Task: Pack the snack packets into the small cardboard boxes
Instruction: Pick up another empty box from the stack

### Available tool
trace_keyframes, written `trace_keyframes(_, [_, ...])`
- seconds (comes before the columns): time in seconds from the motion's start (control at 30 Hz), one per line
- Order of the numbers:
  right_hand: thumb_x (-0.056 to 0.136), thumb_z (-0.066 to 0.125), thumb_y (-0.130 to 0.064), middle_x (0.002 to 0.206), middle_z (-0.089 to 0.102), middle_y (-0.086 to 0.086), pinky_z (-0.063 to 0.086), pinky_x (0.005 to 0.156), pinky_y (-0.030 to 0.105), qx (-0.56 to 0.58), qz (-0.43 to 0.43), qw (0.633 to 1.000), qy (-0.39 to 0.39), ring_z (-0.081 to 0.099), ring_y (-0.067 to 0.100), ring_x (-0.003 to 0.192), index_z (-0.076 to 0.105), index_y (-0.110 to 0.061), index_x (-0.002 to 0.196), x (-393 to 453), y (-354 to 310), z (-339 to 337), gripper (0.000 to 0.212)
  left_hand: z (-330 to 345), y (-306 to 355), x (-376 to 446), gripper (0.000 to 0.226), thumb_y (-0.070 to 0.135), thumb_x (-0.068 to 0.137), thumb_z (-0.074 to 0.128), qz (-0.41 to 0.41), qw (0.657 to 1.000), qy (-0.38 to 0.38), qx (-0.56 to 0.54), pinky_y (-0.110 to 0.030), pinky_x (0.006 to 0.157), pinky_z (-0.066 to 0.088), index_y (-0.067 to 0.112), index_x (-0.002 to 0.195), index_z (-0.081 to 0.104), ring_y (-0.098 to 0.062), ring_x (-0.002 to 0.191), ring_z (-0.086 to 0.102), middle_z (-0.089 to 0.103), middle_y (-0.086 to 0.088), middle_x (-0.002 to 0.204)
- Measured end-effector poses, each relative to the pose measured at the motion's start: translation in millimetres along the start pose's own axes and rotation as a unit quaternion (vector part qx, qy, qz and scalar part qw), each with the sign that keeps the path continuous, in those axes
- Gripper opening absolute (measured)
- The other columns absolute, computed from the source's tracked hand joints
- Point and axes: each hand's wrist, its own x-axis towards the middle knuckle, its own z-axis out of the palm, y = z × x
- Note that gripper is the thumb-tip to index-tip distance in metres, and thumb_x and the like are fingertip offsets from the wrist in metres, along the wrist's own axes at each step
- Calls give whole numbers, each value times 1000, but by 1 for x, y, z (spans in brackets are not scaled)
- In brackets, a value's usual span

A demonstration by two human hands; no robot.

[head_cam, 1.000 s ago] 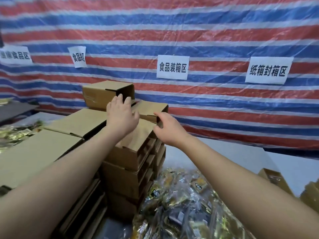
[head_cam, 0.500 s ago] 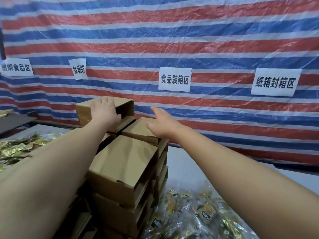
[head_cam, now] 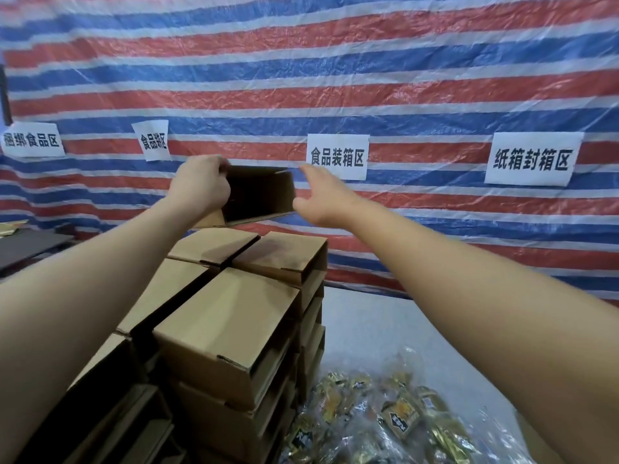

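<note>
Gripping the left rim of a small cardboard box (head_cam: pixel 259 195), the left hand (head_cam: pixel 200 188) holds it in the air above the stacked boxes (head_cam: pixel 231 316), tipped so its open mouth faces the camera and shows a dark inside in which nothing can be made out. Just right of that box the right hand (head_cam: pixel 323 198) reaches with fingers loose and spread, holding nothing; whether it touches the cardboard cannot be told. Below, the stacked boxes lie closed or with lids slightly ajar, and snack packets (head_cam: pixel 385 420) sit in a loose heap on the grey table (head_cam: pixel 385 329) beside them.
</note>
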Motion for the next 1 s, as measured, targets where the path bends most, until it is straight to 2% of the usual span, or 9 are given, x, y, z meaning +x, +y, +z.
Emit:
trace_keyframes(0.23, [90,59,-29,161,24,8,23,119,53,-152,29,985,71,26,31,147,19,-23,157,-17,12,-87,79,-56,92,-18,31,10,98,46,108,985,-52,-125,-31,87,44,14,122,65,-25,106,58,63,-6,109])
trace_keyframes(0.3, [90,60,-28,154,37,9,26,116,54,-213,43,973,73,36,33,140,32,-24,151,-35,21,-109,67,-65,117,-28,30,9,98,47,143,976,-76,-146,-29,88,42,13,120,67,-21,107,57,64,-3,108])
trace_keyframes(0.4, [88,57,-24,104,62,6,45,76,38,-221,44,970,92,57,32,97,58,-22,99,-70,34,-131,11,-71,145,-46,30,10,98,49,162,968,-108,-160,-30,87,44,13,120,68,-20,107,59,66,-3,112])
trace_keyframes(0.43, [86,56,-23,91,59,4,41,66,34,-225,44,969,95,57,30,87,56,-21,86,-82,38,-136,3,-71,152,-53,29,10,98,49,158,965,-118,-173,-30,86,44,14,120,68,-18,105,59,66,-2,112])
trace_keyframes(0.53, [82,54,-22,80,54,3,41,65,32,-279,48,956,82,53,31,80,53,-20,77,-117,42,-141,6,-65,167,-77,25,10,99,51,131,951,-165,-226,-29,80,44,18,114,69,-13,94,60,65,3,101])
trace_keyframes(0.67, [82,54,-22,87,58,5,42,65,32,-294,104,950,13,53,28,79,60,-18,87,-178,52,-121,10,-43,176,-135,15,16,98,55,94,928,-249,-260,-24,66,48,21,96,69,-12,84,62,67,2,92])
trace_keyframes(0.83, [83,54,-23,70,49,-3,36,57,30,-258,140,952,-80,55,26,75,44,-24,65,-265,79,-58,20,4,165,-237,25,32,98,58,120,924,-297,-211,-26,78,44,13,106,72,-16,96,62,70,-3,102])
trace_keyframes(0.9, [85,54,-26,75,52,-2,36,57,28,-253,148,952,-87,56,23,79,47,-23,70,-299,88,-26,17,19,158,-272,28,32,100,55,107,906,-345,-219,-28,86,46,12,109,71,-16,102,61,69,-3,107])
trace_keyframes(1.0, [85,52,-25,83,56,0,38,59,29,-230,161,954,-111,59,24,85,52,-25,83,-340,98,16,2,37,148,-319,30,37,100,53,65,878,-412,-235,-25,78,42,13,105,71,-13,96,59,67,1,100])
